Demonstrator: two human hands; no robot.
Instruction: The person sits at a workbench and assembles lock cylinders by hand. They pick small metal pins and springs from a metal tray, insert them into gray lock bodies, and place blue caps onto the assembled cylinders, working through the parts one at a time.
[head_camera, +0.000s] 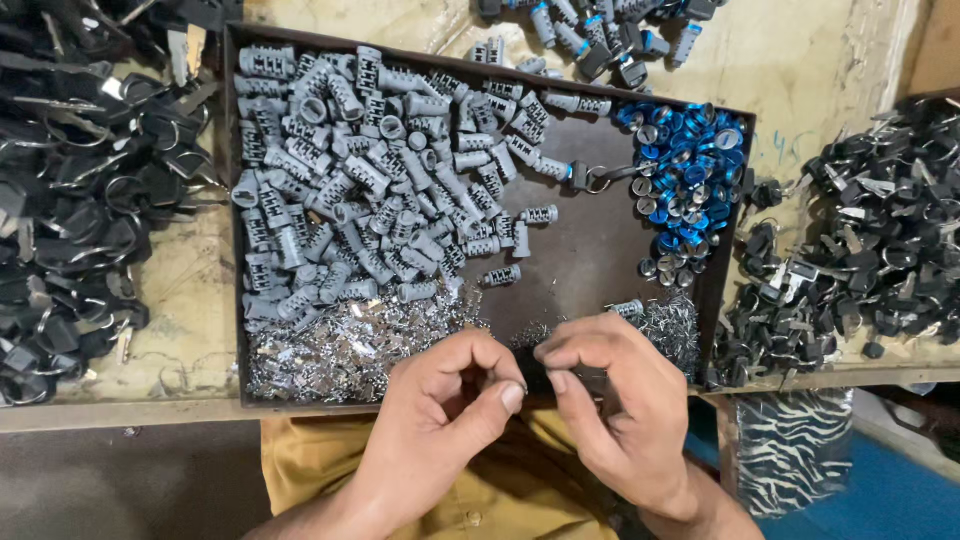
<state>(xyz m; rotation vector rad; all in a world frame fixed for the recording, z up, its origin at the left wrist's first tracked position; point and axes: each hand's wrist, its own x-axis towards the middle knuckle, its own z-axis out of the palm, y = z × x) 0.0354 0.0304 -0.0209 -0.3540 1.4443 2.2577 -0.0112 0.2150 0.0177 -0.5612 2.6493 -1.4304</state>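
Small metal part, mostly hidden, pinched between our left hand (440, 410) and right hand (610, 400) at the tray's (590, 260) 6 o'clock edge | both grips narrow | risk: a slip drops it into silver shavings (350, 345) beside grey cylinders (370, 180).

There is one dark tray (590, 250) on the surface (820, 60). Two hands are at its near edge: one left hand (440, 420) and one right hand (620, 400).

In the tray there is one big heap of grey lock barrels (360, 180), too many to count. There is one heap of blue rings (685, 170), also too many to count. There are two heaps of tiny shiny metal bits (350, 345).

Outside the tray there are two big piles of black keys (70, 200), one at each side. At the top sits one small bunch of blue-tipped barrels (590, 30), about a dozen.
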